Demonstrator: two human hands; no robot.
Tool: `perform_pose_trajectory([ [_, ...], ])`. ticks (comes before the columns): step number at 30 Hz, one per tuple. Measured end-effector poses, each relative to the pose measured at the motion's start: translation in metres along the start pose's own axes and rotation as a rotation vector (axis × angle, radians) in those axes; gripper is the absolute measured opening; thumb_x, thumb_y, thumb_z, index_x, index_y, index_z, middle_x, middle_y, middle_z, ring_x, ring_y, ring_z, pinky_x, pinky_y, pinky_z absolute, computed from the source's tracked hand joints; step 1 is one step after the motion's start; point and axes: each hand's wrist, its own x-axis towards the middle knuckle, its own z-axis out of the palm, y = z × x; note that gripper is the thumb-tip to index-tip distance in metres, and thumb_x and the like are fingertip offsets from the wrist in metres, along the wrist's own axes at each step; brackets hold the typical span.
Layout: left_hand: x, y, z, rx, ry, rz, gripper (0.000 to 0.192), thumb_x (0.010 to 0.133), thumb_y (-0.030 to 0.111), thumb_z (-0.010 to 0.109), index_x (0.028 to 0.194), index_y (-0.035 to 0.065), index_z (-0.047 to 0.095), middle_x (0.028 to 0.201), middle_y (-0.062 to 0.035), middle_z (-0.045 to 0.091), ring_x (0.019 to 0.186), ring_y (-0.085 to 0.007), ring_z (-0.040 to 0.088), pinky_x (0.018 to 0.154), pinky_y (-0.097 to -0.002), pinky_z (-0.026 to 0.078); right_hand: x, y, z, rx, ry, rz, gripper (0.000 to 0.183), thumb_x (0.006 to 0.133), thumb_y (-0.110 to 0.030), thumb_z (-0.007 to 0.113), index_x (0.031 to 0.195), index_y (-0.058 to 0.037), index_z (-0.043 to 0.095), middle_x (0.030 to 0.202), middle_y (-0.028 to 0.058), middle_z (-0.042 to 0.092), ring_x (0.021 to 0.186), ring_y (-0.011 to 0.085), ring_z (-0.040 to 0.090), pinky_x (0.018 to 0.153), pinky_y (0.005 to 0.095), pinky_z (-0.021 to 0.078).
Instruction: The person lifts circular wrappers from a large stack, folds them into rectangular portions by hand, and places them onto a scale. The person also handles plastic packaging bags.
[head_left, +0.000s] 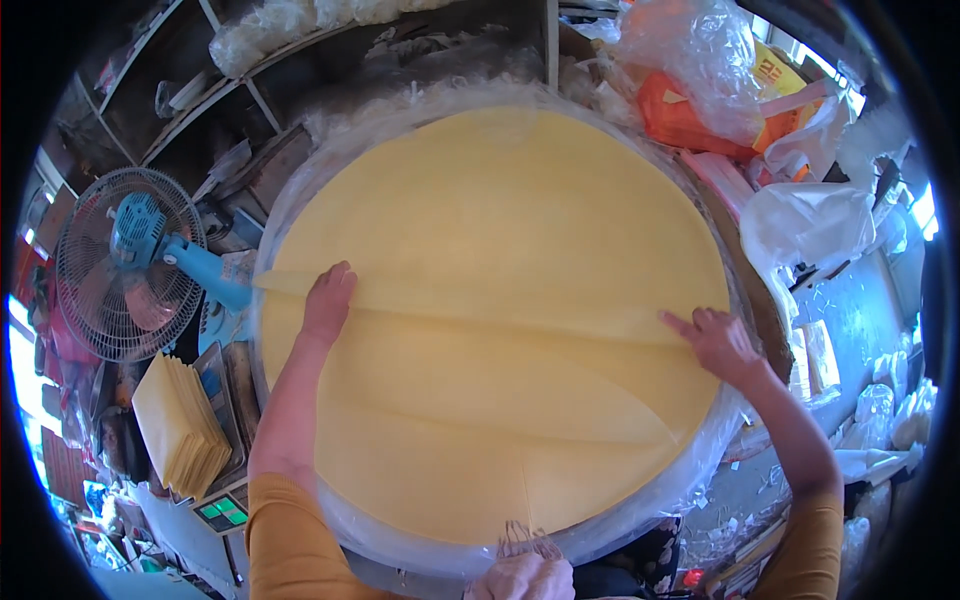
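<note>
A large, thin, pale yellow sheet (495, 225), roughly round, lies over a wide round surface covered with clear plastic film (637, 525). A long raised fold runs across its middle from left to right, and softer creases cross the near part. My left hand (328, 301) rests on the fold near the sheet's left edge; whether its fingers pinch the sheet cannot be seen. At the right edge, my right hand (721, 345) touches the other end of the fold, index finger stretched out and nothing visible in its grasp.
A blue electric fan (139, 240) stands at the left. Below it, a stack of folded yellow sheets (180, 427) sits on a scale with a lit green display (221, 512). Shelves (247, 75) line the back left. Plastic bags (697, 75) crowd the back right.
</note>
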Motion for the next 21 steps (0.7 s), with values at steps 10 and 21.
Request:
perform_pose_trajectory([
  [10,0.009,0.061,-0.046,-0.62,-0.501,-0.099,0.07,0.067,0.007,0.06,0.132,0.0051,0.035,0.133,-0.0118,0.043,0.126,-0.0262,0.038,0.108,-0.049,0.016,-0.015,-0.016,0.022,-0.003,-0.057,0.024,0.064,0.073,0.0,0.049,0.13,-0.0268,0.047,0.083,0.0099,0.05,0.078,0.0276,0.057,0.072,0.0394,0.0461],
  [21,-0.003,0.15,-0.037,-0.228,-0.529,-0.131,0.065,0.087,0.061,0.037,0.142,0.0306,0.023,0.152,-0.0062,0.004,0.138,-0.035,-0.004,0.106,-0.0589,-0.002,0.051,-0.056,-0.021,0.315,-0.179,-0.16,0.048,0.078,-0.025,0.056,0.125,-0.0175,0.05,0.109,0.0106,0.055,0.1,0.0294,0.053,0.089,0.042,0.0392],
])
